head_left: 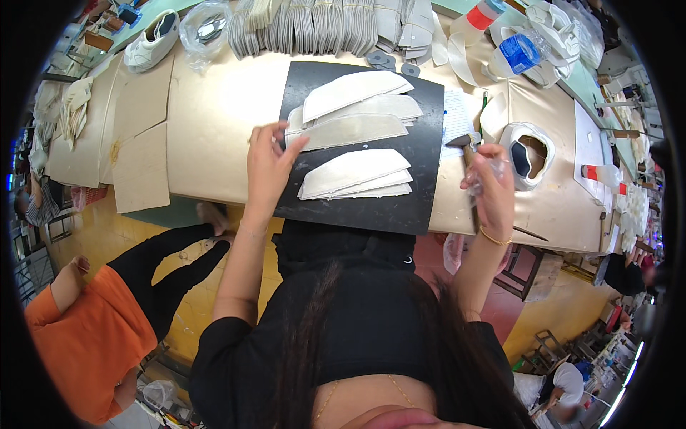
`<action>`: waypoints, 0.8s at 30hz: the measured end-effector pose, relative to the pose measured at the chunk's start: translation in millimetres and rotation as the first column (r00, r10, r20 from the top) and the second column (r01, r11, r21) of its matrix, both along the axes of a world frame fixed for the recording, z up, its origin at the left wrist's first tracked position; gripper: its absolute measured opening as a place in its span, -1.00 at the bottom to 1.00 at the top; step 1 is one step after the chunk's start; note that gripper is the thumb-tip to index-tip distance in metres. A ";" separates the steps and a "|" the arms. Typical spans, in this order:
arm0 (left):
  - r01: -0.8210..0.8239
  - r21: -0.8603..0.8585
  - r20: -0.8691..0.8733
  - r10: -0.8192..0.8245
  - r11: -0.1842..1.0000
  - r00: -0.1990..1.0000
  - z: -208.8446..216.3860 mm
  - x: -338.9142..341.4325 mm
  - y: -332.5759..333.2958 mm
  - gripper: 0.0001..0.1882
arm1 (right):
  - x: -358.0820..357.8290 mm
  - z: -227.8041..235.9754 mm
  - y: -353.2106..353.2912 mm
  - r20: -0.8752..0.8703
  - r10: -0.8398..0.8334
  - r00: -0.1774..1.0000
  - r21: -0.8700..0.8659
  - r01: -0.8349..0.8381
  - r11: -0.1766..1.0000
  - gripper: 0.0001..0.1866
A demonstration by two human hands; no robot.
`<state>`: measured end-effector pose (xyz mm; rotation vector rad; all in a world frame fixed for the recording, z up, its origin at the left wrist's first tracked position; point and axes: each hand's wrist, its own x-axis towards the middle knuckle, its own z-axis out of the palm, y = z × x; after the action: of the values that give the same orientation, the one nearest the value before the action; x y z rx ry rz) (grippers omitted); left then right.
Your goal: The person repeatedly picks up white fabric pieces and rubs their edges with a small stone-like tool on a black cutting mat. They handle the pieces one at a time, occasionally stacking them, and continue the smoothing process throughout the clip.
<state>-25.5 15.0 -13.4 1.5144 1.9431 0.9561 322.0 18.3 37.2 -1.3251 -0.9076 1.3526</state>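
On the black mat (pixel 357 218) lie several pale, curved shoe pieces. A white stack (pixel 355 171) is nearest me, greyish pieces (pixel 357 132) are in the middle, and a white piece (pixel 354 94) is at the far side. My left hand (pixel 269 168) is at the mat's left edge, fingers apart, its thumb by the left end of the greyish pieces. Whether it touches them I cannot tell. Right of the mat, my right hand (pixel 494 189) is closed round the handle of a hammer (pixel 463 141). Something clear, like plastic, shows by its fingers.
Grey pieces (pixel 307 32) stand in a long row at the back. A white shoe upper (pixel 530 157) sits right of my right hand; a blue-labelled bottle (pixel 516 54) lies beyond. Another white shoe (pixel 152 41) is far left. A person in orange (pixel 96 336) is at my left.
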 end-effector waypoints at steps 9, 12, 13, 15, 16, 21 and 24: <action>0.093 0.216 -0.234 -0.041 0.972 0.971 -13.5 19.4 51.8 -0.58 | -28.9 -19.1 6.2 0.446 0.166 0.879 -0.025 -0.173 0.985 -0.83; 0.079 0.254 -0.002 -0.081 0.964 0.997 -6.0 24.6 42.3 -0.68 | -42.2 -24.8 3.5 0.440 0.217 0.871 -0.010 -0.237 0.971 -0.83; 0.063 0.149 0.246 -0.099 0.987 0.964 5.0 30.7 36.1 -0.73 | -54.4 -22.4 2.3 0.425 0.235 0.874 -0.009 -0.256 0.967 -0.83; 0.106 -0.003 0.587 -0.084 0.994 0.805 23.7 42.4 21.3 -0.78 | -78.9 -22.5 -0.6 0.369 0.268 0.890 0.077 -0.317 0.945 -0.83; 0.143 -0.043 0.681 -0.076 0.989 0.729 32.2 47.4 13.2 -0.79 | -91.7 -23.9 -1.1 0.325 0.287 0.901 0.165 -0.353 0.921 -0.83; 0.155 0.082 0.649 -0.171 0.985 0.742 36.9 57.7 -22.7 -0.75 | -132.4 -17.3 5.9 0.412 0.224 0.883 0.312 -0.368 0.876 -0.86; 0.205 0.168 0.379 -0.255 0.964 0.889 34.7 54.0 -28.6 -0.74 | -136.2 -13.6 5.8 0.439 0.266 0.858 0.264 -0.406 0.875 -0.84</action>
<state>28.5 -13.5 21.3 1.4407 1.4056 1.1870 185.8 24.1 23.5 -1.2052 -1.6478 1.1238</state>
